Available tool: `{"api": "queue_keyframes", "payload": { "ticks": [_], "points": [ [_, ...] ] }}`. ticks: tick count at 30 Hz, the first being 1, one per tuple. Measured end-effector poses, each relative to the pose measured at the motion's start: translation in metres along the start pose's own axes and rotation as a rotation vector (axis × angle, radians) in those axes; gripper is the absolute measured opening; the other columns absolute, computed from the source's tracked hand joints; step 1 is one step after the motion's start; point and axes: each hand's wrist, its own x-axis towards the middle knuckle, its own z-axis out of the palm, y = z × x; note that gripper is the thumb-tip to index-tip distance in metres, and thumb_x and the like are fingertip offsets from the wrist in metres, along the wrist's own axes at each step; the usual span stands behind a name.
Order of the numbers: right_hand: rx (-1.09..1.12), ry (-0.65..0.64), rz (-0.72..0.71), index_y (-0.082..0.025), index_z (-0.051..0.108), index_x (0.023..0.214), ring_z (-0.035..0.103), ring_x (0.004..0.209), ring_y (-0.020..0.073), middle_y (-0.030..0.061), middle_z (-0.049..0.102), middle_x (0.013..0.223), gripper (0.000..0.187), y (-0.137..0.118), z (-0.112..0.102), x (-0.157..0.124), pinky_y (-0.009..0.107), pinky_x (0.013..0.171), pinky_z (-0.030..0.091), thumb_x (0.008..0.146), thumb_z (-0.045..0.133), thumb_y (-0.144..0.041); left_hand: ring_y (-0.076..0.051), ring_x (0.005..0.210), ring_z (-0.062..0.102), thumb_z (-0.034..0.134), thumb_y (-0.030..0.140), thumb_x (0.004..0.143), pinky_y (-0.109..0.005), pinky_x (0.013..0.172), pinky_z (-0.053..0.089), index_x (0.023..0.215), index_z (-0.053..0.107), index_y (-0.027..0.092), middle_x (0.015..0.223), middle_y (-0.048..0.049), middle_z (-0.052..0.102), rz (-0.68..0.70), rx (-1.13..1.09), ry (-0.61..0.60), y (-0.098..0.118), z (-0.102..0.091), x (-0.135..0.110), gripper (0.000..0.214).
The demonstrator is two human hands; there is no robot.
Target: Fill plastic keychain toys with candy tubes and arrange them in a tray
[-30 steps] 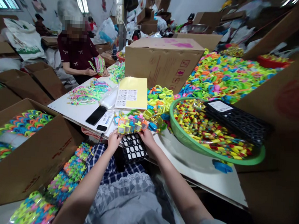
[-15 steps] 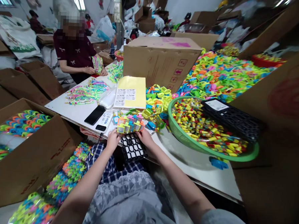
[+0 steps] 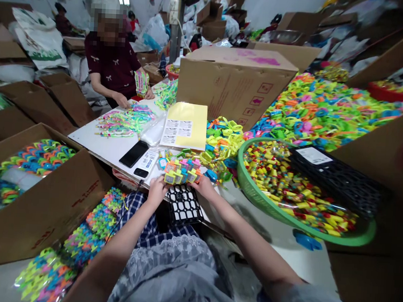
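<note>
A block of bright plastic toy watches [image 3: 182,172], in yellow, orange, pink and blue with small square faces, is held in rows at the table's front edge. My left hand [image 3: 157,190] grips its left end with the fingers curled in. At the right end my right hand [image 3: 203,187] holds it the same way, its fingertips partly hidden behind the block. Just below both hands a black grid tray [image 3: 185,205] with white cells leans over my lap against the table edge.
A green basket [image 3: 245,180] of small yellow and red pieces stands right, a black tray [image 3: 338,176] lying across it. Phones [image 3: 134,153] and a yellow sheet [image 3: 198,126] lie left of centre. Behind stands a carton [image 3: 221,84]; a co-worker [image 3: 113,69] sits at the far left.
My view has swung slightly left, so the scene sits further right. Both my hands keep hold of the toy watches. One of the co-worker's hands has moved from the held bundle toward the table pile.
</note>
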Motion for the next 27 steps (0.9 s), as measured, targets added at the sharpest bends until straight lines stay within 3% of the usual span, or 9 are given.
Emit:
{"api": "queue_keyframes", "payload": {
  "ticks": [13,19,23,27],
  "points": [
    [-0.053,0.032,0.002,-0.017,0.072,0.089,0.065,0.097,0.0269,0.0089,0.072,0.102,0.021,-0.006,-0.002,-0.004,0.04,0.087,0.05,0.07,0.064,-0.016,-0.023,0.1,0.059,0.056,0.013,0.081,-0.034,0.088,0.044,0.098,0.065,0.018,0.104,-0.0074,0.064,0.024,0.05,-0.051,0.004,-0.014,-0.004,0.02],
    [-0.09,-0.022,0.038,-0.017,0.071,0.078,0.066,0.085,0.0257,0.0084,0.072,0.091,0.012,0.01,-0.003,-0.007,0.04,0.08,0.051,0.071,0.061,-0.014,-0.028,0.104,0.049,0.041,0.007,0.083,-0.042,0.09,0.038,0.117,0.057,0.017,0.112,-0.013,0.056,-0.07,0.221,0.131,0.015,-0.047,-0.019,0.039],
    [-0.093,-0.048,0.036,-0.017,0.07,0.081,0.065,0.087,0.0264,0.0086,0.071,0.094,0.01,0.007,-0.005,-0.004,0.04,0.078,0.051,0.073,0.064,-0.02,-0.031,0.108,0.043,0.041,0.006,0.081,-0.046,0.089,0.033,0.118,0.058,0.021,0.121,-0.0139,0.053,-0.012,0.364,0.135,0.008,-0.073,0.019,0.043],
    [-0.064,-0.007,-0.068,-0.021,0.07,0.092,0.062,0.098,0.0256,0.0067,0.069,0.105,0.02,-0.002,-0.013,0.0,0.04,0.087,0.048,0.074,0.063,-0.019,-0.029,0.104,0.045,0.045,0.005,0.08,-0.043,0.088,0.032,0.099,0.066,0.023,0.108,-0.0118,0.06,0.109,0.426,0.016,-0.001,-0.081,0.072,0.034]
  ]
}}
